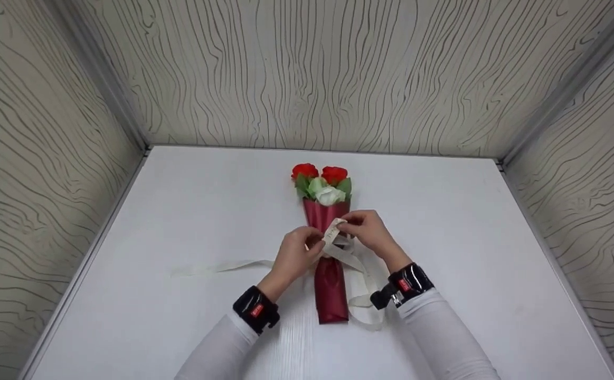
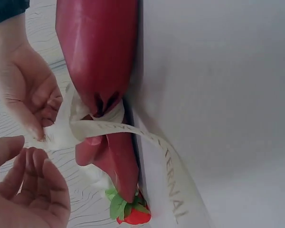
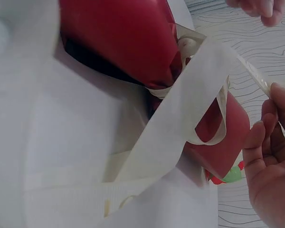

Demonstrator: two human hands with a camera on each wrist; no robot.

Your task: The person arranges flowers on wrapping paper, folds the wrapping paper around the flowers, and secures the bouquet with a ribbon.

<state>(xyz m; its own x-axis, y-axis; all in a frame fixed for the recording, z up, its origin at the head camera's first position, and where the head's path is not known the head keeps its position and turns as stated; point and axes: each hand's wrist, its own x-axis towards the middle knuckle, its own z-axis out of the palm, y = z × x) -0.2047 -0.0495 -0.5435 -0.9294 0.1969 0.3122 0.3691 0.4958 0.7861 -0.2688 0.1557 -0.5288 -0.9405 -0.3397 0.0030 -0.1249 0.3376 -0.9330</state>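
A bouquet in dark red wrapping point(image 1: 331, 295) lies on the table with its red flowers point(image 1: 334, 174) and white flower point(image 1: 330, 196) at the far end. Cream ribbon point(image 2: 170, 175) with printed lettering is tied around its narrow middle. Pinched between the thumb and fingers of my right hand point(image 1: 368, 230) is a raised length of this ribbon point(image 3: 251, 71). Close by, my left hand point(image 1: 297, 253) has loosely bent fingers. In the left wrist view its fingertips point(image 2: 33, 154) sit just beside the ribbon, with nothing seen between them.
One ribbon tail point(image 1: 222, 267) stretches left across the white table point(image 1: 180, 211). Another tail point(image 1: 367, 316) loops to the right of the wrapping's lower end. Wood-patterned panels point(image 1: 307, 74) stand behind and on both sides. Each wrist wears a black band point(image 1: 411, 281).
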